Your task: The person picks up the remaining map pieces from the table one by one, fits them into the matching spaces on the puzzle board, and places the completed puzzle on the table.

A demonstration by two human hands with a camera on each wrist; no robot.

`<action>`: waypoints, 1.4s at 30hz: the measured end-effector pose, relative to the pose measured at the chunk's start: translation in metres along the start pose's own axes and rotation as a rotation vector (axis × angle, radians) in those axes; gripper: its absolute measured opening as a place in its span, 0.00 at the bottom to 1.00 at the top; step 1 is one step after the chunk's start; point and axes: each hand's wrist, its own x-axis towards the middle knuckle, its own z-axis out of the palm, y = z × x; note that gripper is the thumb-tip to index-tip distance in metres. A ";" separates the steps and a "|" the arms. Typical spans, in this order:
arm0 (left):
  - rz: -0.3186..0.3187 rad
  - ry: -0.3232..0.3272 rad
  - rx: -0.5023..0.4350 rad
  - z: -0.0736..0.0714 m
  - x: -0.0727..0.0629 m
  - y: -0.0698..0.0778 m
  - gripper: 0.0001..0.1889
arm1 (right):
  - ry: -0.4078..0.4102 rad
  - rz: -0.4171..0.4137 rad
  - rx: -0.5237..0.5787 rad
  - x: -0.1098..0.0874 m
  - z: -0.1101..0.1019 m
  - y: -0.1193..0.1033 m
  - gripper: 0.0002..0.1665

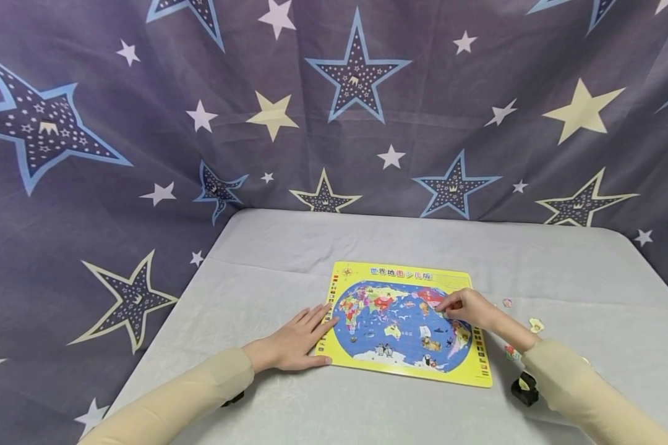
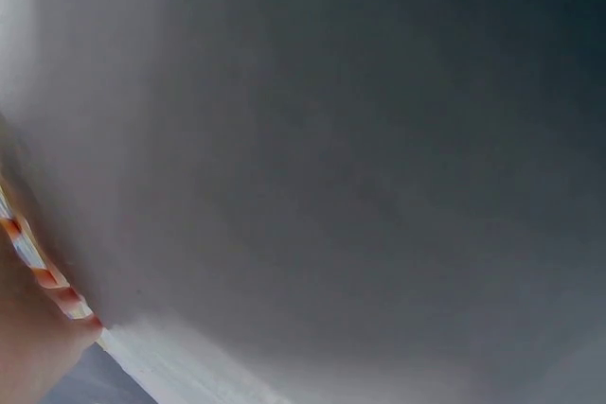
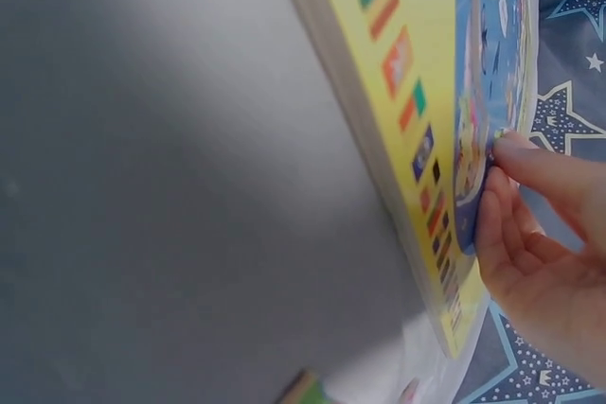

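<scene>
A yellow-bordered world map puzzle board (image 1: 406, 372) with a blue ocean lies flat on the grey-covered table. My left hand (image 1: 294, 341) rests at its left edge, fingers spread and straight over the border, thumb near the lower left corner. Over the upper right part of the map, my right hand (image 1: 472, 308) pinches a small puzzle piece (image 3: 499, 134) between thumb and index finger, close to the board's surface. Most of that piece is hidden by the fingertips. In the left wrist view only part of the left hand (image 2: 38, 338) shows at the lower left.
Several loose puzzle pieces lie right of the board, among them a pale yellow one (image 1: 536, 325) and a red and green one (image 1: 511, 351). A black wrist device (image 1: 526, 389) shows under the right sleeve. A star-patterned curtain (image 1: 334, 142) hangs behind the table.
</scene>
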 end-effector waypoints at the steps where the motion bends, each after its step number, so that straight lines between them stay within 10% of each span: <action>1: -0.002 -0.002 0.000 0.000 0.000 0.000 0.42 | 0.007 0.002 0.003 0.000 0.000 0.000 0.09; 42: -0.006 -0.010 0.004 0.001 0.001 -0.001 0.42 | 0.090 0.092 0.070 -0.039 -0.037 0.013 0.16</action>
